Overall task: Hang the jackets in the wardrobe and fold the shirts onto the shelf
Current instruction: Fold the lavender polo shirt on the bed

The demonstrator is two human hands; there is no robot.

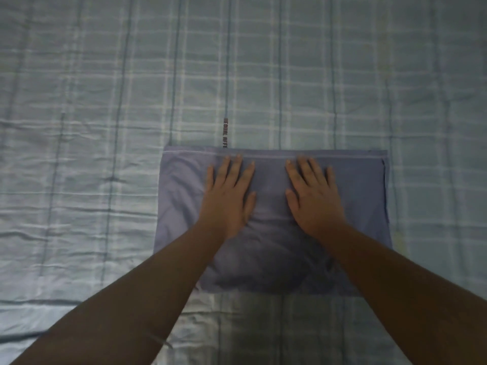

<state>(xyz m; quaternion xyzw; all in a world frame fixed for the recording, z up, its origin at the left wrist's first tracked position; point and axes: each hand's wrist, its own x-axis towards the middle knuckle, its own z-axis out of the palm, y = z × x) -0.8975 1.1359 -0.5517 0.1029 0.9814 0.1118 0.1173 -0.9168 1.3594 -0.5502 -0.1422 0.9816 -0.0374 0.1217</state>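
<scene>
A wrinkled pale blue-green checked bedspread (pixel 79 127) fills the whole view, its darker lines running away from the person and across. On it, low and just right of centre, lies the folded slate-blue cotton shirt (pixel 271 259), a flat, neat rectangle. Its long axis runs left to right across the view, and its short sides run away from the person. The far long edge carries a hem with a line of pale stitching (pixel 342 155) and faces away from the person. The near long edge lies closest to the person's body. A stitched side seam (pixel 385 180) runs down the right short edge.

Both hands lie palm down on the far half of the shirt, side by side and apart, with a strip of cloth between them. The left hand (pixel 229 196) rests flat with its fingers straight and slightly spread, the tips reaching the stitched hem. The right hand (pixel 313 196) lies the same way, fingers straight, gripping nothing. The bare forearms cross the near corners of the shirt.

Just beyond the hem, a narrow dark printed strip of lettering (pixel 225 134) runs along one bedspread line; only part of it can be read.
</scene>
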